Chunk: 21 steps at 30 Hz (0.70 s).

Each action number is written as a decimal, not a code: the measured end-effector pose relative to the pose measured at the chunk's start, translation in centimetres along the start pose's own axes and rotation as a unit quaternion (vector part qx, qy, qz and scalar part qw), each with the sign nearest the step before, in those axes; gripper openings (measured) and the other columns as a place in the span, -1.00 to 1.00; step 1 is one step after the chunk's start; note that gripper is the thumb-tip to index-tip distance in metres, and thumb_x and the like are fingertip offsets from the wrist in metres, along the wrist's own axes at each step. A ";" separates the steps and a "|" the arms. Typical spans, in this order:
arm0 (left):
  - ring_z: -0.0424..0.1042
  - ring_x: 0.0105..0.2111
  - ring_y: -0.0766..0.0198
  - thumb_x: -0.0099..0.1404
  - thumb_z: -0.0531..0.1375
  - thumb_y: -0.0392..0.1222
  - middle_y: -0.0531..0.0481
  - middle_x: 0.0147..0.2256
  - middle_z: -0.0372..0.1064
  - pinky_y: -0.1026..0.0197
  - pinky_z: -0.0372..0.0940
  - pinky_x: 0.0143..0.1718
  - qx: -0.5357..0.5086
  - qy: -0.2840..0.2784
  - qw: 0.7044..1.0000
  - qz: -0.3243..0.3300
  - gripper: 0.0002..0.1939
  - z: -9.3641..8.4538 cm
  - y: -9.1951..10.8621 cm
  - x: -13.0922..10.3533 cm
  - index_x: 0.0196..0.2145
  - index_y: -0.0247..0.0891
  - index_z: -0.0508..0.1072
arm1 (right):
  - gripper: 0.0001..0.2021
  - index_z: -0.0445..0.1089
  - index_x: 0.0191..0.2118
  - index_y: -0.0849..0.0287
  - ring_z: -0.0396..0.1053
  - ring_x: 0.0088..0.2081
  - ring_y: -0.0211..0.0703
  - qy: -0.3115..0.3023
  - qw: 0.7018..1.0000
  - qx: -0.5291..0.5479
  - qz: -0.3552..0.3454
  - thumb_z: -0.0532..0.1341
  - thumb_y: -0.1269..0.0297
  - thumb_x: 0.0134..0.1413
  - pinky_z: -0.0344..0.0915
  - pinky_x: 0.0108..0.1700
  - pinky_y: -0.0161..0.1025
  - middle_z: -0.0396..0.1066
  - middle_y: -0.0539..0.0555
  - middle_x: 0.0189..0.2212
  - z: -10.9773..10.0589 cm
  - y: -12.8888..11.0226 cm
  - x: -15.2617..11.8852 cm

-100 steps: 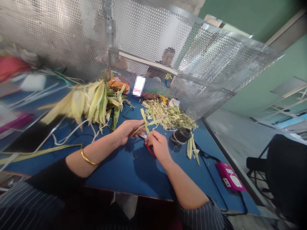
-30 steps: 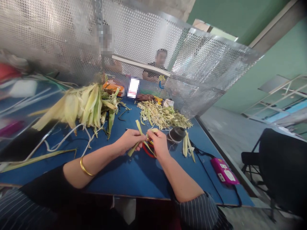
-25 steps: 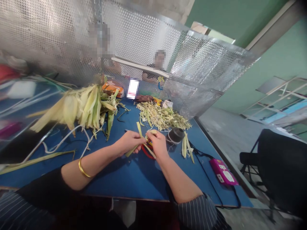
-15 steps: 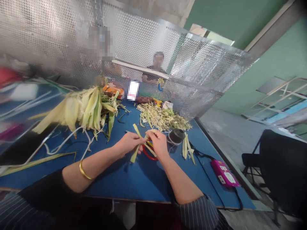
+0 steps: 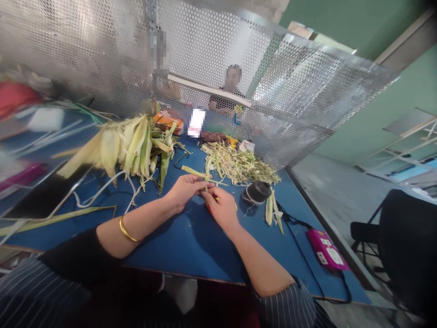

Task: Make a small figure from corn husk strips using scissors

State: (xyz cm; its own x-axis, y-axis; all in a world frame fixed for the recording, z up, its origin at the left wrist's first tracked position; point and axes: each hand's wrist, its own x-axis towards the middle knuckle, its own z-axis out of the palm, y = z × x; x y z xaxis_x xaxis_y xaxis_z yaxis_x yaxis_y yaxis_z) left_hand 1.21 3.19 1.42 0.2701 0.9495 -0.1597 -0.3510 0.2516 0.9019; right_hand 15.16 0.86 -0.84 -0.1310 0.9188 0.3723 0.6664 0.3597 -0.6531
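Observation:
My left hand (image 5: 184,192) pinches crossed strips of corn husk (image 5: 194,171) above the middle of the blue table. Close against it, my right hand (image 5: 221,207) is closed on the lower end of the same husk strips. The fingertips of both hands meet, so the crossing is partly covered. Beneath my right hand lies something red and yellow, mostly hidden by it; in the earlier view it shows red loops like scissor handles. A spool of black thread (image 5: 258,191) stands to the right of my right hand.
A bundle of corn husks (image 5: 133,141) lies at left, above a dark tablet-like panel (image 5: 37,196) and a white cord. Shredded husk (image 5: 239,161) is heaped at the back, near a phone (image 5: 197,123). A pink packet (image 5: 327,249) sits right. People are behind the perforated metal screen (image 5: 205,50).
The husk strips have turned from nearly upright to lying sideways between my hands. My right hand has moved lower, over the red-handled thing. The whole view has shifted slightly.

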 end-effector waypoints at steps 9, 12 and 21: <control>0.39 -0.54 0.37 0.04 0.27 -0.31 -0.11 -0.49 0.48 0.29 0.32 -0.42 0.004 0.007 1.000 0.021 -0.89 -0.7 -1.3 0.6 -0.45 -0.41 0.58 | -0.75 0.26 -0.57 0.16 0.23 -0.46 -0.27 -0.040 0.998 0.048 -0.021 0.10 0.27 0.10 0.12 -0.36 -0.34 0.29 -0.04 -0.57 -0.4 -0.5 -0.2; 0.36 -0.56 0.38 0.02 0.29 -0.31 -0.11 -0.50 0.47 0.30 0.30 -0.45 0.006 0.022 0.999 0.024 -0.90 -0.7 -1.6 0.7 -0.48 -0.42 0.57 | -0.76 0.26 -0.57 0.15 0.21 -0.48 -0.28 -0.045 0.997 0.050 -0.024 0.10 0.29 0.10 0.11 -0.39 -0.34 0.26 -0.05 -0.58 0.0 -0.5 -0.3; 0.42 -0.46 0.32 0.07 0.26 -0.27 -0.11 -0.42 0.45 0.25 0.32 -0.37 -0.008 0.007 1.000 -0.017 -0.82 -1.2 -0.3 0.9 -0.33 -0.37 0.54 | -0.74 0.34 -0.46 0.13 0.29 -0.39 -0.22 0.051 0.993 -0.072 -0.072 0.04 0.21 0.20 0.14 -0.26 -0.27 0.36 0.01 -0.49 -0.8 -0.7 -0.5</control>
State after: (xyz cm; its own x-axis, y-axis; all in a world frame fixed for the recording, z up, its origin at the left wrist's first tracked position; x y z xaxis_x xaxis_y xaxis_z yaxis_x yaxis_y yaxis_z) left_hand 0.46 4.20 0.46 0.2698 0.9427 -0.1962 -0.3558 0.2870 0.8894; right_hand 15.32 0.06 -0.07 -0.1619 0.8352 0.5256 0.7451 0.4527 -0.4898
